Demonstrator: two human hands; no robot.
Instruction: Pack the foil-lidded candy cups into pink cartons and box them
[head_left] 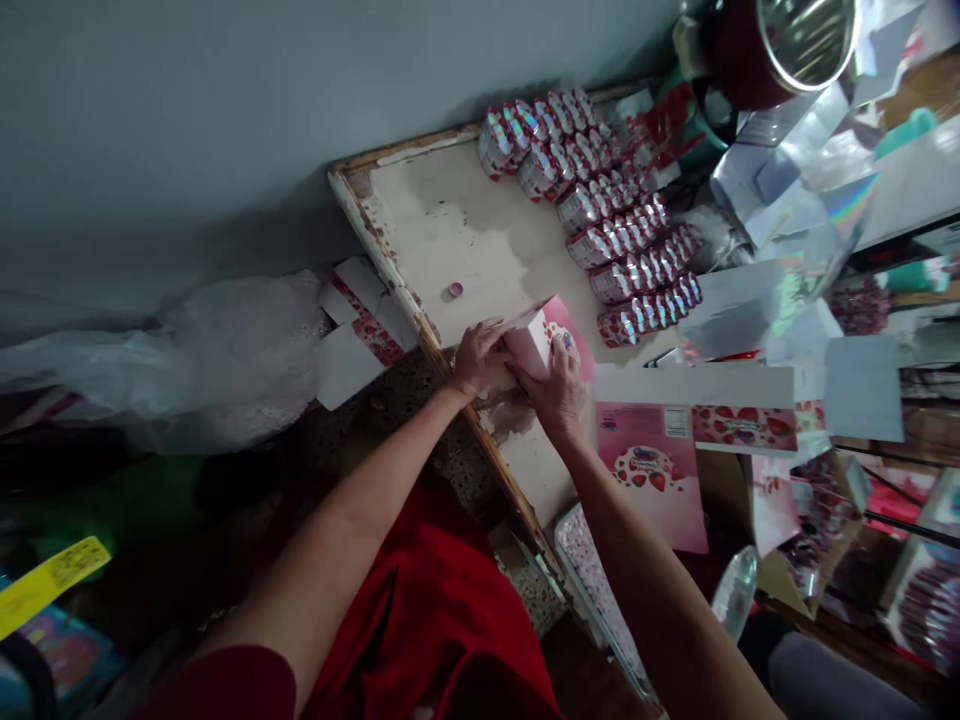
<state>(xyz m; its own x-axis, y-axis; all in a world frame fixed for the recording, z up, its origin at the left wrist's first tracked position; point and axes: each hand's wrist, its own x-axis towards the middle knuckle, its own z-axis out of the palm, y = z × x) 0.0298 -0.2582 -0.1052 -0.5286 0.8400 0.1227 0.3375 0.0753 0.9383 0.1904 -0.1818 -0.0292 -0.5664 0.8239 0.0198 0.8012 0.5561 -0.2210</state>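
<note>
A small pink-and-white carton [530,345] with a strawberry print stands over the worn white table [420,220], between my two hands. My right hand [556,390] grips its near side, the thumb laid on the printed face. At the carton's left end is my left hand [478,360], fingers curled against its edge; the fingertips are partly hidden. Just beyond lies a small pink cap [456,290]. To the right, a flat unfolded strawberry carton [649,480] lies close to my right forearm.
Rows of shiny red-wrapped packs [630,240] line the table's far right. A tray of small pale pieces [600,580] sits by the near edge. Left are a clear plastic bag [232,340] and a flattened carton [352,350]. A metal pot [806,50] stands at upper right.
</note>
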